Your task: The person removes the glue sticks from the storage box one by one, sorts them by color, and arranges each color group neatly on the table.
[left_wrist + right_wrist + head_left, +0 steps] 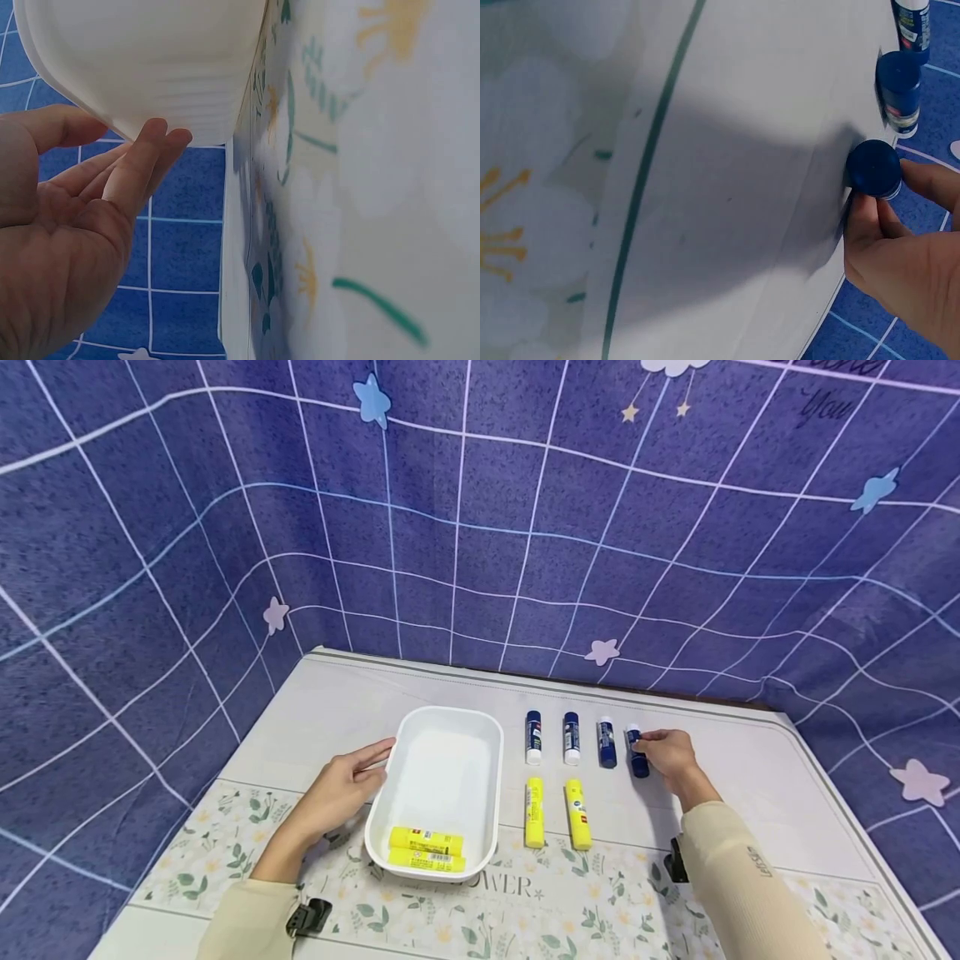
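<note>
A white tray [442,760] holds two yellow glue sticks [427,841] lying at its near end. My left hand [341,793] rests against the tray's left side, its fingers fairly straight and touching the rim and outer wall [172,97]. To the right, the thumb and fingers of my right hand [671,760] pinch a dark blue glue stick [638,764], whose round end [874,169] faces the right wrist camera. Three more blue glue sticks [572,739] lie in a row to its left. Two yellow glue sticks [534,812] lie nearer, below that row.
The light table [345,693] has a flowered band [525,902] across its near part. Behind and beside it hangs a blue curtain [480,543] with white grid lines and stars.
</note>
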`<action>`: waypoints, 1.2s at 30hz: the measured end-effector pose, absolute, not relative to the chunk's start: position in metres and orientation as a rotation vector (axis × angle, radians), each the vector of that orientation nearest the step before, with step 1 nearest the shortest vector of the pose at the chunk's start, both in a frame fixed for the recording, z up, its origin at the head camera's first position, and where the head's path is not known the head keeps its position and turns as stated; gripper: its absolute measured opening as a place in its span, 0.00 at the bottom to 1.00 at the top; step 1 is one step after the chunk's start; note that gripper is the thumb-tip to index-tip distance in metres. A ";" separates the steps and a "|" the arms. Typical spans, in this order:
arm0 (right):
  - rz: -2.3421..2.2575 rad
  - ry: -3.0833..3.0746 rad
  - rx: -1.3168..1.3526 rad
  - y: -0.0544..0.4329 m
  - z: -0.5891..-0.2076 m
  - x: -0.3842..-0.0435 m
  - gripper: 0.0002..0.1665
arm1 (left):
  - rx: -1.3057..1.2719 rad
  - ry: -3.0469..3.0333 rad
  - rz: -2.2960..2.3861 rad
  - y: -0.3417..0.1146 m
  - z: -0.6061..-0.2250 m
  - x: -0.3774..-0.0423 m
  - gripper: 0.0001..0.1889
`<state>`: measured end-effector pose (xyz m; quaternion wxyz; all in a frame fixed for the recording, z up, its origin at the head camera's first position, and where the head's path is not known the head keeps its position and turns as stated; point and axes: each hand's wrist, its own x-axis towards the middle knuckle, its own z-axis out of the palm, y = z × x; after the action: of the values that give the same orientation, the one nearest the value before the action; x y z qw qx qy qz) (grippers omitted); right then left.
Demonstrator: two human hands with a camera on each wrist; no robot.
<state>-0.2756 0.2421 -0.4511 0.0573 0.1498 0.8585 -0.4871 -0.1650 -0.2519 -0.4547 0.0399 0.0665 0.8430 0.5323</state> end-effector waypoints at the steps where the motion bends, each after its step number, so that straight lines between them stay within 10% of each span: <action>1: -1.470 2.606 0.461 0.243 -0.451 -0.275 0.23 | 0.203 2.582 1.631 -0.252 -0.455 -0.165 0.28; 36: -1.418 2.766 0.436 0.239 -0.427 -0.277 0.27 | 0.204 2.579 1.643 -0.252 -0.455 -0.164 0.28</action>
<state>-0.2772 0.2393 -0.4268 0.0014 0.1388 0.8813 -0.4516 -0.1642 -0.2523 -0.4550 0.0387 0.0666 0.8409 0.5356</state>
